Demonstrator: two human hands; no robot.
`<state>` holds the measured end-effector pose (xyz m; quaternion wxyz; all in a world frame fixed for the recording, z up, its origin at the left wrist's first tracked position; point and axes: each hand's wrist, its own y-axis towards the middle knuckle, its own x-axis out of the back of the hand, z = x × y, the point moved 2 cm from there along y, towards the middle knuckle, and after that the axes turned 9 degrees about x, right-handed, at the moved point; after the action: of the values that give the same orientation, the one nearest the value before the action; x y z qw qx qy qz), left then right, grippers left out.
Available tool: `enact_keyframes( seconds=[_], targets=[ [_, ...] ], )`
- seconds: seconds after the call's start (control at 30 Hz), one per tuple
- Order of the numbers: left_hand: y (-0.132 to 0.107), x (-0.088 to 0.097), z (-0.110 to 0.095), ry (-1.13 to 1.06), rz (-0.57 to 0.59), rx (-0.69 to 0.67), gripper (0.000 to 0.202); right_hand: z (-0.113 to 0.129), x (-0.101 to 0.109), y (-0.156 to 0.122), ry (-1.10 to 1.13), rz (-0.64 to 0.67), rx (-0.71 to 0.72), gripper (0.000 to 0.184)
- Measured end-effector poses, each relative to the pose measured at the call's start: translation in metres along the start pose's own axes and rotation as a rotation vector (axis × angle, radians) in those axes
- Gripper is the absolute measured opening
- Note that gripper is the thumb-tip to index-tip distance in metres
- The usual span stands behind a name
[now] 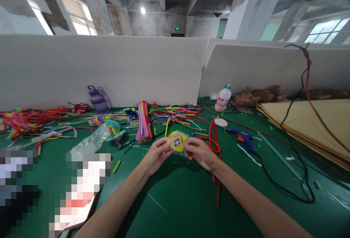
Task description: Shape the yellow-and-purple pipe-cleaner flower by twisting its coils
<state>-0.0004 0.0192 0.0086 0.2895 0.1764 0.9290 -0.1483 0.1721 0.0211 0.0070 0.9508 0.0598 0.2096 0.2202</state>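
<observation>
Lower left is pixelated; flat object there unidentifiable. Forearms cut off at bottom edge. Bottle, right of center, has a pink label, print unreadable; green sign at top center, also illegible. Left hand and right hand pinch opposite edges of coiled disc, mid-frame: fuzzy yellow and lilac rings; yellow stem seems attached.

Open tabletop here in the near middle, but red stems bar the right, with the glue gun beyond!
</observation>
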Motion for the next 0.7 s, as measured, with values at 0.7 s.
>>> enact_keyframes(
  seconds=[0.7],
  targets=[
    [0.003, 0.004, 0.0001, -0.01, -0.017, -0.028, 0.012, -0.0017, 0.0005, 0.0009, -0.018, -0.006, -0.004, 0.013]
  ],
)
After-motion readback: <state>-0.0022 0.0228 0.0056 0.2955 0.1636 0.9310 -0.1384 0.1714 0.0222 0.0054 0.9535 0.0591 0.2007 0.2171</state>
